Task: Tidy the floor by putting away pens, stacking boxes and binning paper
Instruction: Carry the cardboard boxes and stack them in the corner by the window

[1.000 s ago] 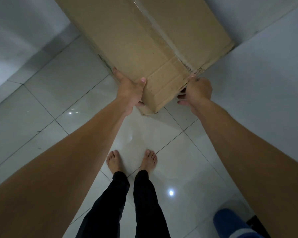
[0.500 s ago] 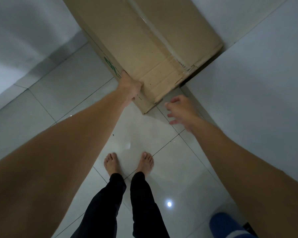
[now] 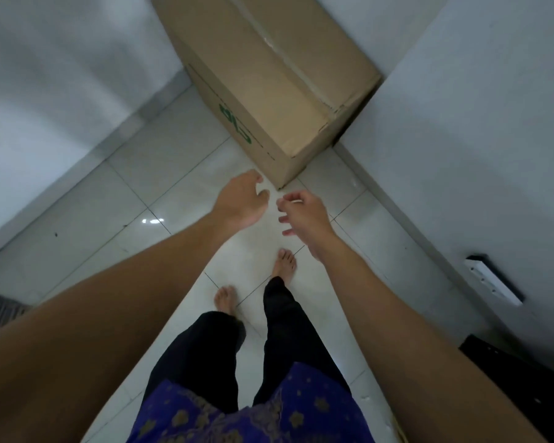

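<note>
My left hand (image 3: 240,203) and right hand (image 3: 303,215) hover loosely curled, holding nothing. Just beyond my fingertips a taped cardboard box (image 3: 269,78) stands on the floor tiles (image 3: 115,199) in a corner. It looks stiff and bulky; I'd grip opposite bottom edges.

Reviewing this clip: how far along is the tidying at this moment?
Looks done: the cardboard box sits on the tiled floor, tucked into the corner against the wall. In hand: nothing; the left hand and right hand hover near its corner, fingers loose, touching nothing. Left: no second box, pens, paper or bin show here, so stacking and the rest cannot be judged.
</note>
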`<act>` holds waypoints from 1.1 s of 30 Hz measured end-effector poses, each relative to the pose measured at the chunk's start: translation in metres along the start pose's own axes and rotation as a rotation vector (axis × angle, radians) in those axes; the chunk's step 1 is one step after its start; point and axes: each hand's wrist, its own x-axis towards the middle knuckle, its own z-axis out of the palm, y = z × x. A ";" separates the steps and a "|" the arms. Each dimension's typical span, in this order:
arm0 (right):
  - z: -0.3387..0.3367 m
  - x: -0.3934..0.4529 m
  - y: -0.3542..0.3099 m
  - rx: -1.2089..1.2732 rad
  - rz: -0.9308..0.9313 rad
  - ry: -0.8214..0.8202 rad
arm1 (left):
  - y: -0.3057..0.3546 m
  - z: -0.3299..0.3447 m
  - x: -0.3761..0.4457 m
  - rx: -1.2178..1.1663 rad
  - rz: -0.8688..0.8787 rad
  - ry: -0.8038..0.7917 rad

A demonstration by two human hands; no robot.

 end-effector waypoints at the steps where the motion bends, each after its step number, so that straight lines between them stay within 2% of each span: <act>1: 0.001 -0.013 0.005 0.007 -0.002 0.009 | 0.001 0.001 -0.012 -0.003 0.018 -0.003; 11: 0.010 -0.141 0.101 0.208 0.037 0.299 | -0.034 0.028 -0.136 0.054 0.222 -0.104; 15: 0.023 -0.207 0.148 0.254 0.042 0.354 | -0.051 0.027 -0.193 0.131 0.308 -0.113; 19: 0.031 -0.269 0.190 0.314 0.075 0.411 | -0.056 0.039 -0.238 0.138 0.353 -0.200; 33: 0.042 -0.441 0.393 0.619 0.279 0.699 | -0.027 0.180 -0.398 0.417 0.660 -0.524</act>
